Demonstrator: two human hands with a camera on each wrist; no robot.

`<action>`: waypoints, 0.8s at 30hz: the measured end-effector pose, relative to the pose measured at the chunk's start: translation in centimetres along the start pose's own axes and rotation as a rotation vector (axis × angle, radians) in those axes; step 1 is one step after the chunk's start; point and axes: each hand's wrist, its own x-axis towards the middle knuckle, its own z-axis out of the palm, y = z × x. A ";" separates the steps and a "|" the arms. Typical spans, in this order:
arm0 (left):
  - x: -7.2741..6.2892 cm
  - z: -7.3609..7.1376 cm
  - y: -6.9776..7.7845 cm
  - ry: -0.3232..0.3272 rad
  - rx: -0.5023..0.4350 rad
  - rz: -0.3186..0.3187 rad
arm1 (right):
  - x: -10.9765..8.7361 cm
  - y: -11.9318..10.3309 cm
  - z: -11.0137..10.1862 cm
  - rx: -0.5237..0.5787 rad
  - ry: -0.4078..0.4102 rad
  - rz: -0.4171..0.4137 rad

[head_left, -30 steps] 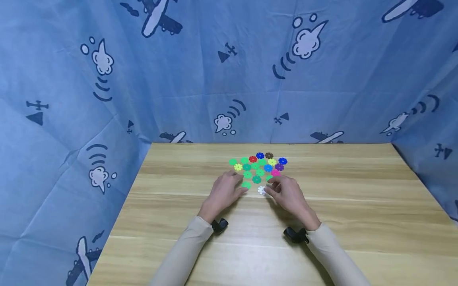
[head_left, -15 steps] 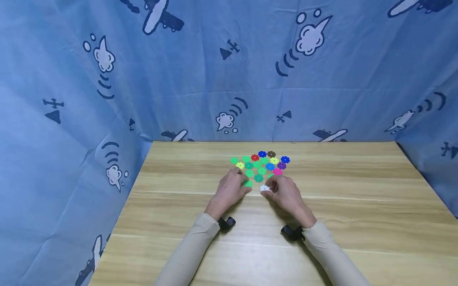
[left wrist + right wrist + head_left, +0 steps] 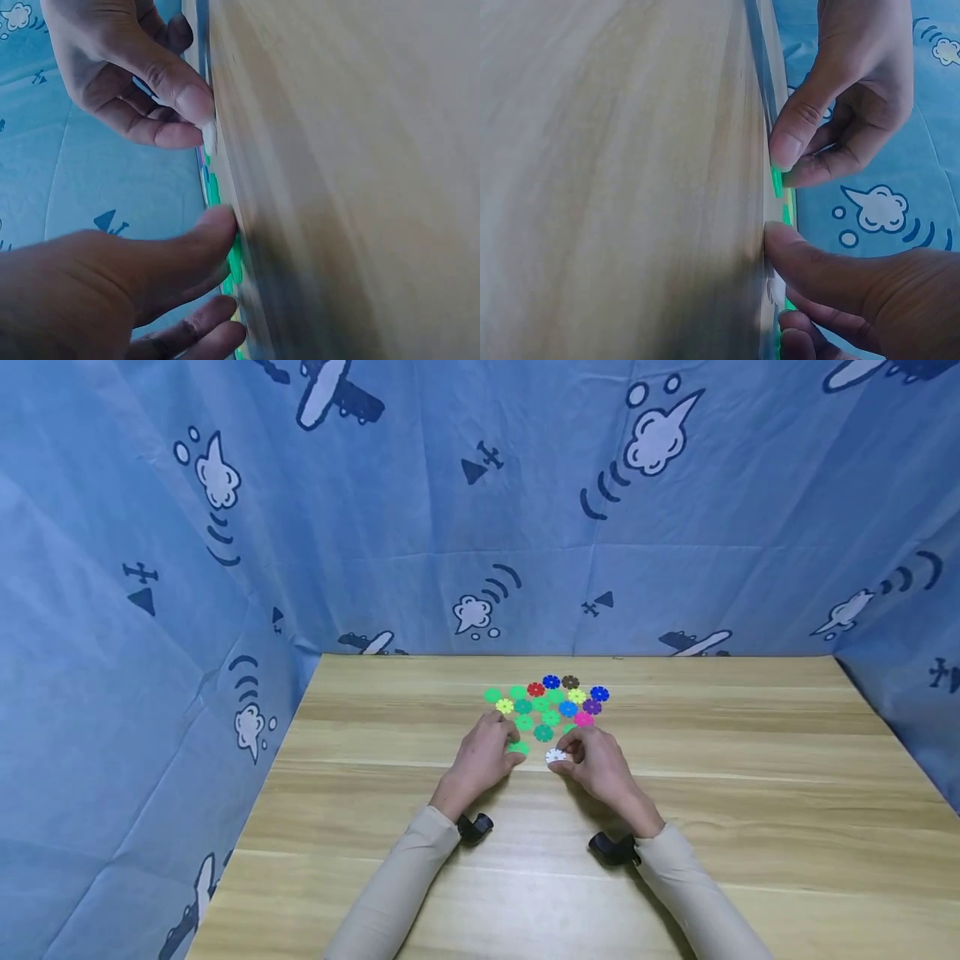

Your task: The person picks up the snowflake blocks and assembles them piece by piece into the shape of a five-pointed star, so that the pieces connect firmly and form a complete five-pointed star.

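Note:
My left hand [image 3: 482, 753] holds a green plastic snowflake disc [image 3: 519, 747] by its edge, between thumb and fingers. In the right wrist view that green disc [image 3: 777, 181] shows below the left thumb tip. To the right, my right hand [image 3: 596, 762] pinches a white snowflake disc [image 3: 556, 756] with thumb and index finger. The white disc [image 3: 209, 139] appears edge-on in the left wrist view, close over the table. A short gap separates the two discs. Just beyond lies a teal disc [image 3: 543, 733]; another green disc [image 3: 570, 728] is partly hidden behind the right fingers.
Several more snowflake discs lie flat in a cluster beyond the hands, among them a red disc [image 3: 536, 689], a brown disc [image 3: 571, 682] and a pink disc [image 3: 583, 719]. The wooden table [image 3: 540, 877] ends at a blue printed curtain [image 3: 420, 527].
The right fingers have closed on the white disc, which now sits between thumb and index finger. The left hand has moved slightly right and taken the green disc's edge. The head view has shifted slightly.

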 end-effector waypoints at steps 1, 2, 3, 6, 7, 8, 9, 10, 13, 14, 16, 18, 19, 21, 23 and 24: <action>0.0 -0.1 0.0 -0.005 -0.006 -0.005 | 0.0 0.0 0.0 0.003 0.001 -0.003; 0.0 -0.2 0.0 -0.011 -0.009 -0.008 | 0.0 -0.1 -0.1 0.008 0.000 -0.005; 0.1 -0.3 0.0 -0.017 -0.012 -0.012 | 0.0 -0.1 -0.1 0.015 -0.002 -0.004; 0.2 -0.6 0.0 -0.036 -0.036 -0.025 | 0.1 -0.2 -0.2 0.033 -0.010 0.002; 0.2 -0.6 0.0 -0.042 -0.048 -0.029 | 0.1 -0.2 -0.2 0.038 -0.012 0.005; 0.2 -0.7 0.0 -0.046 -0.058 -0.033 | 0.2 -0.2 -0.2 0.041 -0.014 0.008; 0.2 -0.8 0.0 -0.050 -0.069 -0.037 | 0.2 -0.2 -0.2 0.045 -0.015 0.012; 0.2 -0.8 0.0 -0.051 -0.077 -0.039 | 0.3 -0.2 -0.2 0.045 -0.014 0.011; 0.2 -1.0 -0.2 -0.045 -0.104 -0.043 | 0.4 -0.2 -0.2 0.040 -0.017 0.017; 0.2 -1.1 -0.2 -0.040 -0.116 -0.044 | 0.4 -0.2 -0.2 0.036 -0.023 0.019; 0.2 -1.3 -0.4 -0.029 -0.150 -0.044 | 0.4 -0.3 -0.3 0.028 -0.041 0.017; 0.2 -1.4 -0.6 -0.016 -0.191 -0.036 | 0.5 -0.3 -0.5 0.024 -0.055 0.021; 0.3 -1.5 -0.6 -0.007 -0.209 -0.026 | 0.5 -0.3 -0.6 0.035 -0.062 0.018; 0.3 -1.7 -0.6 0.014 -0.232 -0.002 | 0.6 -0.4 -0.9 0.063 -0.061 0.002; 0.4 -1.9 -0.6 0.030 -0.238 0.019 | 0.7 -0.6 -1.2 0.107 -0.045 -0.013; 0.4 -2.0 -0.6 0.036 -0.235 0.026 | 0.8 -0.7 -1.3 0.128 -0.033 -0.024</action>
